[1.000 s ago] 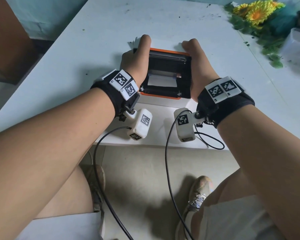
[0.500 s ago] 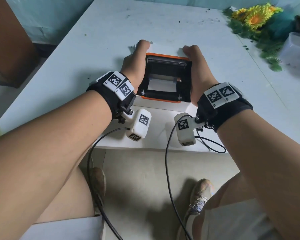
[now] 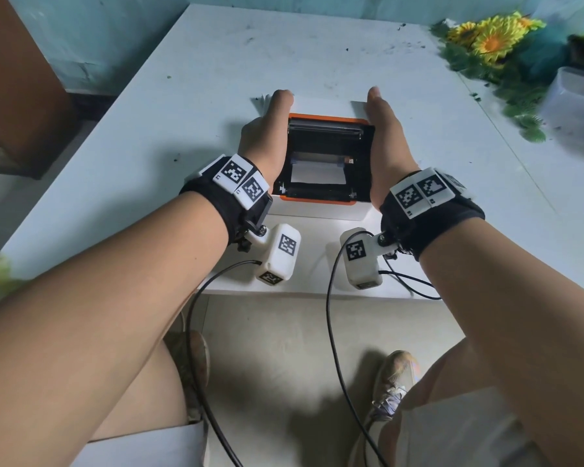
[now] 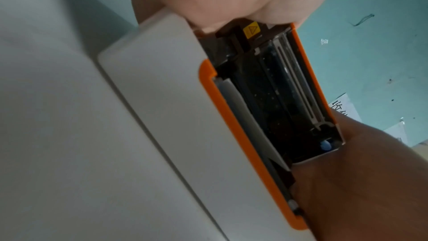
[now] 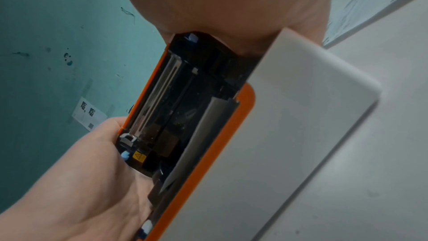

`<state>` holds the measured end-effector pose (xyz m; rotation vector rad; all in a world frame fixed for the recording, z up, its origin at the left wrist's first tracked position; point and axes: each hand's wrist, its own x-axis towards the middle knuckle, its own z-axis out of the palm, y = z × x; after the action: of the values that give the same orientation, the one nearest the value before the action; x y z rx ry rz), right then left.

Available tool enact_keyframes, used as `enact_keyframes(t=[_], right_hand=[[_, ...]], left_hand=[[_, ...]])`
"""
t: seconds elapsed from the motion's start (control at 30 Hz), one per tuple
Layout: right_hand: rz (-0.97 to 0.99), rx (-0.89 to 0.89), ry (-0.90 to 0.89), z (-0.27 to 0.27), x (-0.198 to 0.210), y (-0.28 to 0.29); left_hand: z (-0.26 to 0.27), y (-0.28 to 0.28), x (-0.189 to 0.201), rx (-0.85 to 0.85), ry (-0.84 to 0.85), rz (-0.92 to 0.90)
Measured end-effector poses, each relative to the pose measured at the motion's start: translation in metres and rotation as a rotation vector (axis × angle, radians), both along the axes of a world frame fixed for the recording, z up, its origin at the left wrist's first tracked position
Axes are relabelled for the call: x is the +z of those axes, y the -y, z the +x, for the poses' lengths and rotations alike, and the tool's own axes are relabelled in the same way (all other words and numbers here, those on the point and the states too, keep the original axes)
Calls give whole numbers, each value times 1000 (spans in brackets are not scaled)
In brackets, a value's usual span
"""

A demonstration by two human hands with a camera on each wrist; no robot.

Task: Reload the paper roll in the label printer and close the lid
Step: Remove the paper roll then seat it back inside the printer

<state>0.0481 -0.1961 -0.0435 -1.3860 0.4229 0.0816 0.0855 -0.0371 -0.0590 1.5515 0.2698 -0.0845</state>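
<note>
Hands are on both sides of the label printer (image 3: 327,197), which stands near the lower edge of the white table (image 3: 149,129), in the middle of the head view. The left hand (image 3: 267,139) lies along the left side of the raised lid (image 3: 326,124) and the right hand (image 3: 383,143) along the right side, with the thumbs reaching toward the upper part of the frame. In the wrist views the palms press against the lid ends, so both hands hold the lid between them; how the fingers curl behind it I cannot tell.

The lid is open, and its orange rim and dark inner parts face the camera. Inside the bay, a white paper roll (image 3: 317,173) already sits in the middle.

I judge that the printer is light and made of stiff, smooth plastic, so it can slide on the table when pushed. The lid turns on a hinge and probably closes with a click. It is better to take the lid at its two outer ends, as now, and press evenly, keeping the skin away from the metal strip and the part with the yellow warning sticker (image 4: 251,29).
</note>
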Motion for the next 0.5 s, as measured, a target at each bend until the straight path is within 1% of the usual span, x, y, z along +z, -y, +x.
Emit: enact_keyframes(t=[0.1,0.33,0.5], right_hand=[[-22,-28,-6,2,-2,-1],[-54,-47,-18,9,-10,0],[-88,-19,-40,10,-8,3]], left_hand=[[3,0,-2,23,17,30],[2,1,-5,54,19,-20],[2,2,-6,75,49,6]])
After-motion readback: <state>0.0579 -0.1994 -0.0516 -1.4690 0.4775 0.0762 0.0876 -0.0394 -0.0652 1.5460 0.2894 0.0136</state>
